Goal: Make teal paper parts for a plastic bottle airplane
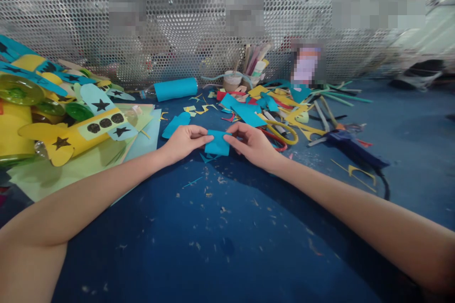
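Between my two hands is a small piece of blue paper, curved or folded along its top edge. My left hand pinches its left side with thumb and fingers. On the right side, my right hand grips it the same way. Blue paper scraps lie on the table just under it. Beyond my left hand rests a blue rounded paper cutout. A larger blue paper strip lies past my right hand, near yellow-handled scissors.
Paper airplanes and paper sheets crowd the left. A blue-wrapped bottle lies at the back by a perforated metal screen. Cups of sticks stand behind the scraps. A dark blue glue gun lies on the right.
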Demonstrator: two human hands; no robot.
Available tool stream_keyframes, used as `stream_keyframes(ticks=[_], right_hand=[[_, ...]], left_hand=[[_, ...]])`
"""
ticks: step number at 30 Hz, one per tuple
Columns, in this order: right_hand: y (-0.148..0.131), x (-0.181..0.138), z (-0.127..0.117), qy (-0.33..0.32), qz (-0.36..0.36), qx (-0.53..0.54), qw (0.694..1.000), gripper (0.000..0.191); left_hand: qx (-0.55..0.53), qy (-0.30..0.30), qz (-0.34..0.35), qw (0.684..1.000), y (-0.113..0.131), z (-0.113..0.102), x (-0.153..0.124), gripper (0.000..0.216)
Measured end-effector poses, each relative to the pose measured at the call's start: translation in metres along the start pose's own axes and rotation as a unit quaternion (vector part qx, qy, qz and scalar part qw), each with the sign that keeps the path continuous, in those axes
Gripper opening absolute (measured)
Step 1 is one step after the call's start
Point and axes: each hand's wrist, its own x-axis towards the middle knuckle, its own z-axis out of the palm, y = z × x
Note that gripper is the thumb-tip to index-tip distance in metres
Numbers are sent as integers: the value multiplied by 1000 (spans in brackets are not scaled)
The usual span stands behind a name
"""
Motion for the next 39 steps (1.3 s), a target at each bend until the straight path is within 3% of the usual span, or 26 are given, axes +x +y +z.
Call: stream_keyframes(ticks=[4, 8, 11, 14, 20, 28, 35, 39], right_hand=[[0, 0, 1, 8, 14, 10, 1000, 28], [1, 1, 1, 41, 23, 15, 999, 28], [3, 1, 0, 74, 17, 7, 997, 29], [3, 0, 0, 86, 12, 6, 996, 28], [1, 1, 0, 90, 11, 39, 995, 31], [-2, 1, 4, -22, 61, 122, 990, 47], [-7, -4, 14, 13, 44, 136, 990, 42], [-6, -4, 11, 11, 54, 114, 992, 36]], left_hand=[[-21, 0, -1, 1000, 1, 1, -1, 23], [-11, -39, -20, 999, 6, 2, -3, 33], [16, -55, -31, 998, 9, 3, -3, 27], [-10, -27, -54, 998, 8, 5, -2, 16], [-72, 15, -78, 994, 11, 7, -1, 15], [-53, 31, 12, 998, 11, 9, -4, 17], [-19, 48, 72, 996, 9, 19, -13, 18], [-39, 44, 65, 996, 9, 20, -13, 18]])
